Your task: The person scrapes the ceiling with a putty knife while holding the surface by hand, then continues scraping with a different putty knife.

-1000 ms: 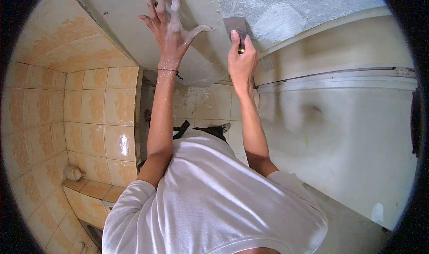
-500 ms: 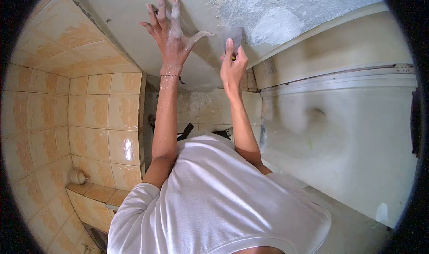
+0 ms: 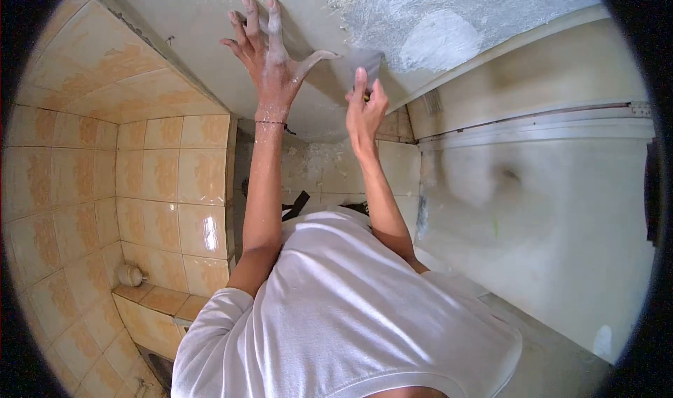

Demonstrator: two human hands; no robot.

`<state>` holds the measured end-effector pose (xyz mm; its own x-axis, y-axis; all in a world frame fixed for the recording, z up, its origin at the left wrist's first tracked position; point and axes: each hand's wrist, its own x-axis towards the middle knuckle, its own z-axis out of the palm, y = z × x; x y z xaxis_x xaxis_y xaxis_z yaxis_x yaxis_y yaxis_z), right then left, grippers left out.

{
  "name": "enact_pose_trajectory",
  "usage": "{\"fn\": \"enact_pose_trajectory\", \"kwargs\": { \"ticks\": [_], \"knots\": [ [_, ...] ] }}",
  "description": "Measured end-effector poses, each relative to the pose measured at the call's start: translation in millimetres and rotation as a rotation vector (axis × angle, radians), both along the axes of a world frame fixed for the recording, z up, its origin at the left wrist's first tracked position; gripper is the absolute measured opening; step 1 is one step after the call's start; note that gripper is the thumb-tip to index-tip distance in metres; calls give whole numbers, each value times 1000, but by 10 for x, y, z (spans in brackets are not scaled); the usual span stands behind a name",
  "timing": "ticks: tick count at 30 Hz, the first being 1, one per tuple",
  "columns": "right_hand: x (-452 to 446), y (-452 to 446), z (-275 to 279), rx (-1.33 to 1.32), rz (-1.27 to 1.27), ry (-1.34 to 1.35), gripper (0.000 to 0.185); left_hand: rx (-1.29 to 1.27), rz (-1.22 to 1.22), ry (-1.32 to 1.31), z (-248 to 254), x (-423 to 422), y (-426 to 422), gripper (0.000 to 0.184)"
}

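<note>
My left hand (image 3: 272,58) is spread against the wall (image 3: 203,40), its fingers and thumb coated in white dust. A dark cord bracelet circles that wrist. To its right, my right hand (image 3: 366,114) grips a scraper (image 3: 366,65) with a broad, flat grey blade, thumb pressed along it. The blade lies against the wall at the lower border of a rough, grey-white patch (image 3: 392,12). Inside this patch shows a smoother, whiter area (image 3: 440,40). Most of the scraper's handle is hidden by my fingers.
Orange and cream tiles (image 3: 147,167) cover the wall on the left, with a tiled ledge (image 3: 165,300) and a small round pale object (image 3: 130,275) on it. A pale door-like panel (image 3: 554,202) stands on the right. Floor tiles (image 3: 336,170) lie below my arms.
The scraper has shifted slightly down with my right hand, and its blade looks more tilted and blurred. My left hand stays in place on the wall; the view has moved slightly.
</note>
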<state>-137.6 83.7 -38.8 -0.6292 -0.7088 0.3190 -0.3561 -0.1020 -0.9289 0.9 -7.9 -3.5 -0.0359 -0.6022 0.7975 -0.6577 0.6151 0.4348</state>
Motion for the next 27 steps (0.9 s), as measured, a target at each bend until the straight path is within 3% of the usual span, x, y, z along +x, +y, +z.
{"fn": "enact_pose_trajectory", "kwargs": {
  "ticks": [5,14,17,21,25,27],
  "knots": [
    [-64,127,2,96,-17,8,54,-33,-21,11,-63,1,-18,128],
    [-61,115,200,22,-35,68,56,-35,-9,-9,-33,1,3,133],
    [-24,91,316,44,-18,-52,55,-44,91,-90,-11,1,14,136],
    [-48,106,274,52,1,70,55,-41,93,-105,11,-5,28,137],
    [-61,143,236,53,-13,-36,56,-50,101,-96,18,9,15,138],
    [-45,129,244,135,-24,58,57,-15,93,-125,15,19,38,138]
  ]
}}
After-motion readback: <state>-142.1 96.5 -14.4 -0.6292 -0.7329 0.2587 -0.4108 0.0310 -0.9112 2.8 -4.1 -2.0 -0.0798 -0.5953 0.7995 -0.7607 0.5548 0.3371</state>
